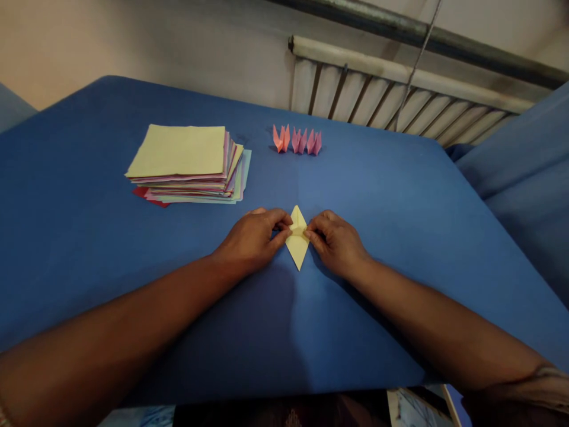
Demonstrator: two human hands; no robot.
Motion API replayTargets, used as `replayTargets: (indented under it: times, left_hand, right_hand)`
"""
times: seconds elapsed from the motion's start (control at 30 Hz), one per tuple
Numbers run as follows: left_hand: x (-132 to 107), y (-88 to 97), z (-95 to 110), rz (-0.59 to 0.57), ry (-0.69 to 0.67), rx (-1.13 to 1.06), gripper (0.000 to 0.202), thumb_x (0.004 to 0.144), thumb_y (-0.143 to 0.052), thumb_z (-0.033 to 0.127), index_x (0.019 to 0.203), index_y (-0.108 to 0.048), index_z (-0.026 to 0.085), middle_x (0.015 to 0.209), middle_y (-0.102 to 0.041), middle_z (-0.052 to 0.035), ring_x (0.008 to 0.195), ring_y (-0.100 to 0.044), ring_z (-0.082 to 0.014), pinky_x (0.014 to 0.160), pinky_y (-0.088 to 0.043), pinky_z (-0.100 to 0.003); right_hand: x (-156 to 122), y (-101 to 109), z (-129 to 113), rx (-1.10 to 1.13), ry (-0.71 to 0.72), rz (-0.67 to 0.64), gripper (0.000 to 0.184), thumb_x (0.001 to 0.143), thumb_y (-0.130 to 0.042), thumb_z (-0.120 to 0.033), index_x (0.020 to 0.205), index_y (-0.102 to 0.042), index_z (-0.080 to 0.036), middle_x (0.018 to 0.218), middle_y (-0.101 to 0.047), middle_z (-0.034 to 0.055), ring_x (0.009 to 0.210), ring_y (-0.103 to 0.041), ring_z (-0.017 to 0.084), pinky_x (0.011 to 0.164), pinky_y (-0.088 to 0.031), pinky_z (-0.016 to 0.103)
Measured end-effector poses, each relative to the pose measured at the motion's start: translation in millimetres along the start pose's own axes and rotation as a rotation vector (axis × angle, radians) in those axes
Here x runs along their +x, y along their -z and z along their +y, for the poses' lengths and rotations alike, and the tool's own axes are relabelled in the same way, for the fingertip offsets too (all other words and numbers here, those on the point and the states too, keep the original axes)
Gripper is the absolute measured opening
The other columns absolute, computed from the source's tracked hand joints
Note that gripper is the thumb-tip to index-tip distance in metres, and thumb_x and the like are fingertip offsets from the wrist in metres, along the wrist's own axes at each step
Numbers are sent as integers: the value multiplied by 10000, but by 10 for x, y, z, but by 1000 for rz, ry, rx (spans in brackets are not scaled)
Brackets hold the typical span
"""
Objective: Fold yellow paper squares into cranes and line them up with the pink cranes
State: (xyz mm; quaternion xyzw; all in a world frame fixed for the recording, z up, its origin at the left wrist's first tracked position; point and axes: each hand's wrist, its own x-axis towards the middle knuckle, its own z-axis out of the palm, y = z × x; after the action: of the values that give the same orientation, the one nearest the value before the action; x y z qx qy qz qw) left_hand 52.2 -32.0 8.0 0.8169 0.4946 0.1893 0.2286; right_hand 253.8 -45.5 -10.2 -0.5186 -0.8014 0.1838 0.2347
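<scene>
A small yellow folded paper (297, 244), diamond-shaped with a point toward me, lies on the blue table (89, 237). My left hand (251, 240) pinches its left edge, fingers curled together. My right hand (335, 240) pinches the right edge in the same way. Both hands rest on the table, with the paper between their fingertips.
A stack of coloured paper sheets (186, 163) with a yellow sheet on top sits at the back left. Three folded pink and orange paper pieces (297, 140) stand in a row behind the hands. A railing (400, 101) runs behind the table's far edge.
</scene>
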Motion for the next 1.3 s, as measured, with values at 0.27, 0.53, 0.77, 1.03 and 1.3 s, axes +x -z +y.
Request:
replayTargets:
  times: [0.27,0.53,0.77,1.03,1.3]
  left_hand:
    - [47,17,16,-31,64,105,212,868,-551,335,1003,-642,199,880,-713,-30,881,-616,-232,790,-439,-364]
    - [44,-1,2,-16,63,140,165,859,-572,309,974,-628,205,858,-704,-20,851,-600,-222,756,-412,-351]
    - [28,-2,-8,-37,-45,191,186,906,-508,265,941,-682,210,908,-692,-34,849,-581,-219,787,-414,-368]
    - [-62,40,35,-115,-250,438,320,904,-509,179,1140,-707,263,1080,-688,-41,940,-580,-242,836,-408,-396]
    - [-123,140,161,-159,-298,603,298,935,-482,217,1140,-698,225,1135,-698,-43,915,-598,-227,828,-377,-393]
  right_hand:
    - [44,-3,-6,-58,-58,-5,120,901,-535,-254,797,-561,-199,881,-600,56,867,-549,192,791,-424,332]
    - [44,-25,-16,-116,-82,20,110,888,-560,-263,796,-559,-203,866,-600,43,840,-552,184,756,-412,312]
    - [42,5,-19,-206,-55,-13,104,925,-531,-251,858,-581,-190,892,-615,49,827,-556,180,746,-417,303]
    - [-17,60,-74,-336,25,-78,221,950,-450,-178,1072,-633,-164,1017,-643,84,906,-569,207,805,-434,320]
    - [-197,181,-254,-593,185,-248,432,958,-377,-147,1349,-559,-179,1252,-601,116,993,-542,258,792,-427,382]
